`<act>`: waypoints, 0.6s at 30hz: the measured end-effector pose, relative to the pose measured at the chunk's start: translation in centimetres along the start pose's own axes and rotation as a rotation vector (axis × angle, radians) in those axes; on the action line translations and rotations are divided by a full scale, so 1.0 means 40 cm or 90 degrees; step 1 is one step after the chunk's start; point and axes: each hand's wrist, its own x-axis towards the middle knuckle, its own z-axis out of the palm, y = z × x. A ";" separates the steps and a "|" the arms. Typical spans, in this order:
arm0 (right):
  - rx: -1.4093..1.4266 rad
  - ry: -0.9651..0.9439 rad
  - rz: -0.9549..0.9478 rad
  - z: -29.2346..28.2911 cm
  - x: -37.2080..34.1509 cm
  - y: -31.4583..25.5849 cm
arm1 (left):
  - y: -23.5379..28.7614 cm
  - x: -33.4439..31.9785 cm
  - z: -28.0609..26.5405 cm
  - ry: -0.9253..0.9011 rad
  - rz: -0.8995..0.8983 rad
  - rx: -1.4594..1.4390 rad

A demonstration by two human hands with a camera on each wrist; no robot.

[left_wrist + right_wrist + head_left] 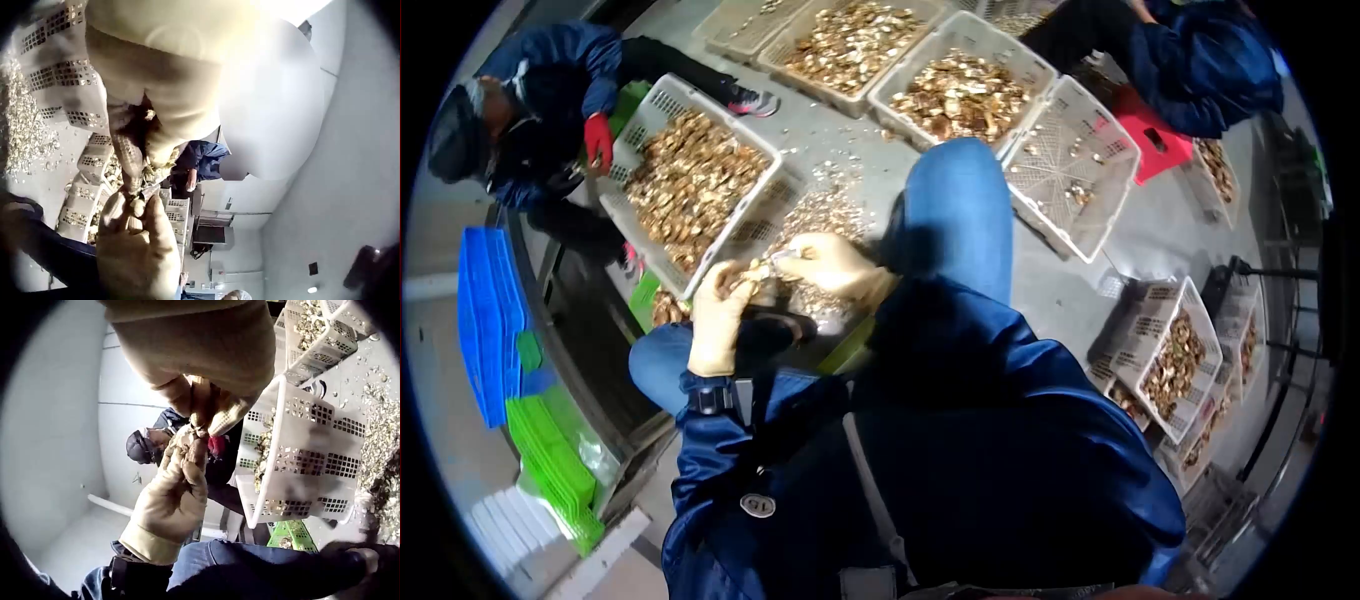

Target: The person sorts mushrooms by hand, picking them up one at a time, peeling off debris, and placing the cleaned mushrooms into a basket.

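Both hands wear cream gloves. In the head view my left hand (720,315) pinches a small shell (758,272) between thumb and fingers, in front of the full white basket. My right hand (835,264) meets it from the right, its fingers curled round a small tool with a pale end. In the left wrist view a shell (153,178) lies between the fingertips of both hands, a thin metal tip against it. The right wrist view has the left hand (170,509) holding the shell from below; the curled right fingers hide most of the tool.
White baskets (775,165) of shells stand ahead and at the right; one basket (1135,160) holds only a few. Shell pieces (825,205) litter the floor. Two people in blue jackets sit nearby. Blue crates (488,320) and green crates (550,465) stand at the left.
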 end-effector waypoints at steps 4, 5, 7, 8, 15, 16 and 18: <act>-0.278 0.031 -0.059 -0.006 0.004 -0.015 | 0.011 -0.003 0.009 -0.048 -0.052 -0.153; -0.330 0.008 -0.083 -0.010 0.008 -0.020 | -0.013 0.005 -0.001 -0.038 -0.059 -0.197; -0.215 0.022 -0.061 0.007 -0.012 -0.060 | -0.035 0.007 -0.006 -0.027 -0.056 -0.200; -0.196 0.035 -0.037 0.015 -0.016 -0.070 | -0.026 0.006 -0.004 -0.025 -0.047 -0.158; -0.133 0.070 -0.150 0.026 -0.009 -0.021 | 0.027 -0.006 0.028 -0.009 0.075 0.028; -0.148 0.058 -0.126 0.024 -0.008 -0.016 | 0.043 -0.007 0.036 -0.011 0.104 0.043; -0.181 0.036 -0.078 0.025 -0.007 -0.020 | 0.060 -0.012 0.049 -0.009 0.085 0.023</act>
